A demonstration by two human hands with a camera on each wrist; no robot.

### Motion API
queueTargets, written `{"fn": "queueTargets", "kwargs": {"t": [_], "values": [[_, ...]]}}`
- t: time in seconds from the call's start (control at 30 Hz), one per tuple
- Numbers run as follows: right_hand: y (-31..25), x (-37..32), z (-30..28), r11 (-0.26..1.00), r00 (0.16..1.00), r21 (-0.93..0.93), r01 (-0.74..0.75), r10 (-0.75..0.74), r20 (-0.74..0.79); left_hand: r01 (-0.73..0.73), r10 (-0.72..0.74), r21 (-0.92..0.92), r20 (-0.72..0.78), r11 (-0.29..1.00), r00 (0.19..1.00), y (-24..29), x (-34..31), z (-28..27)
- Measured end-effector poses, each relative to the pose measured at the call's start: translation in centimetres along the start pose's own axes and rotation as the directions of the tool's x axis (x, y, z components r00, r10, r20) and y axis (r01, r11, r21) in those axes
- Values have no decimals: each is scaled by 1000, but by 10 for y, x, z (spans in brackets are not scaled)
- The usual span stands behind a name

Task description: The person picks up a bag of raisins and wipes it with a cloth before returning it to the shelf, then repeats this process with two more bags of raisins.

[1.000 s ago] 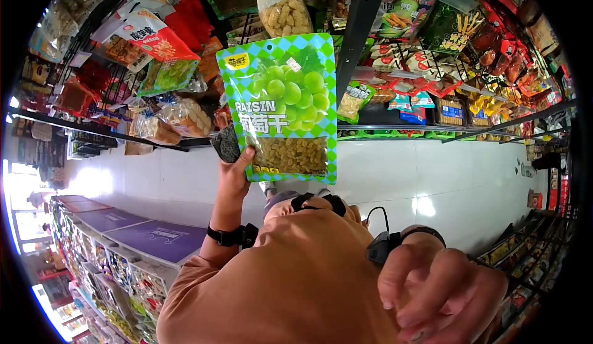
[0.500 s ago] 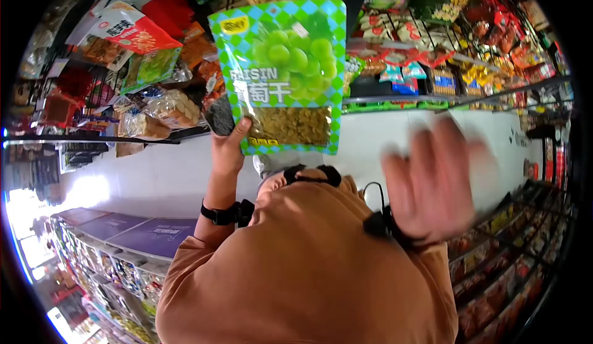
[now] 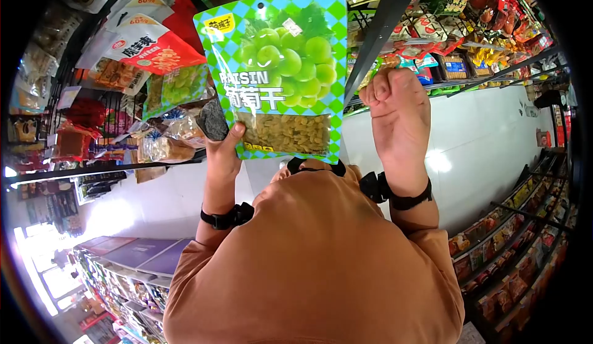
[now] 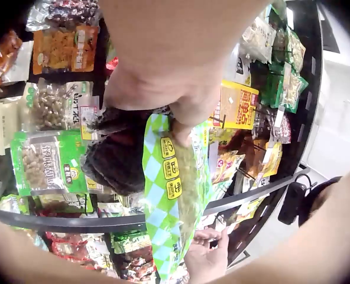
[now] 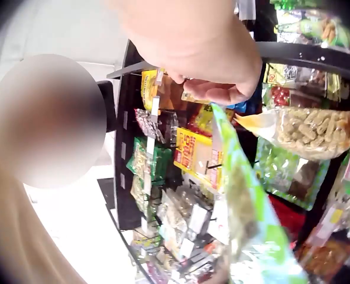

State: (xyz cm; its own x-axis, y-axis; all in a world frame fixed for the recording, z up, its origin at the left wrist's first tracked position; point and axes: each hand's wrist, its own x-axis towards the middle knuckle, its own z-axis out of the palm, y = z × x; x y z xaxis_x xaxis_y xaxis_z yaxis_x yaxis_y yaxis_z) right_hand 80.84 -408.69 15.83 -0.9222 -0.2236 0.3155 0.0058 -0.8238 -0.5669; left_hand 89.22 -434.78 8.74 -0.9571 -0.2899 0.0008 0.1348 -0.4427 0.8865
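Note:
A green and blue checked bag of raisins (image 3: 275,75) stands upright in front of my chest, its printed front towards the head camera. My left hand (image 3: 222,155) grips its lower left corner, thumb on the front, other fingers hidden behind. A dark grey fuzzy bundle (image 3: 213,121) shows beside that hand; in the left wrist view the bundle (image 4: 116,163) hangs against the fingers. My right hand (image 3: 398,112) is raised close to the bag's right side, fingers curled and holding nothing. From the right wrist, the bag (image 5: 249,201) appears edge-on below the right hand (image 5: 201,56).
Shelves of packaged snacks rise in front, with red and white packets (image 3: 151,47) at the left. A black post (image 3: 386,25) divides them. White floor (image 3: 463,140) lies below, a purple-topped display (image 3: 148,251) behind left and more racks (image 3: 513,245) at the right.
The right hand has swung up from low at the right to beside the bag, its fingers curling. The left hand keeps the raisin bag, which sits higher and slightly farther left in the head view.

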Motion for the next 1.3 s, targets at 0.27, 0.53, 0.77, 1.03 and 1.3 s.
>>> {"fn": "queueTargets", "kwargs": {"t": [0.27,0.53,0.77,1.03,1.3], "values": [[15,-29,-2,859,961,-459,-229,123,-249,-68,50,163,111,984,993,-9,18,38],[-16,-63,-34,962,950,-164,-217,169,-262,-569,289,704,490,425,822,-42,4,131],[-75,-75,-68,976,957,-50,-212,197,-215,-828,-47,479,872,291,487,-103,-45,192],[-75,-90,-97,898,911,-157,-412,405,-73,-702,193,551,708,450,679,-112,-38,210],[-51,-82,-52,894,916,-207,-397,399,-34,-588,272,526,558,615,784,-94,-67,180]]}}
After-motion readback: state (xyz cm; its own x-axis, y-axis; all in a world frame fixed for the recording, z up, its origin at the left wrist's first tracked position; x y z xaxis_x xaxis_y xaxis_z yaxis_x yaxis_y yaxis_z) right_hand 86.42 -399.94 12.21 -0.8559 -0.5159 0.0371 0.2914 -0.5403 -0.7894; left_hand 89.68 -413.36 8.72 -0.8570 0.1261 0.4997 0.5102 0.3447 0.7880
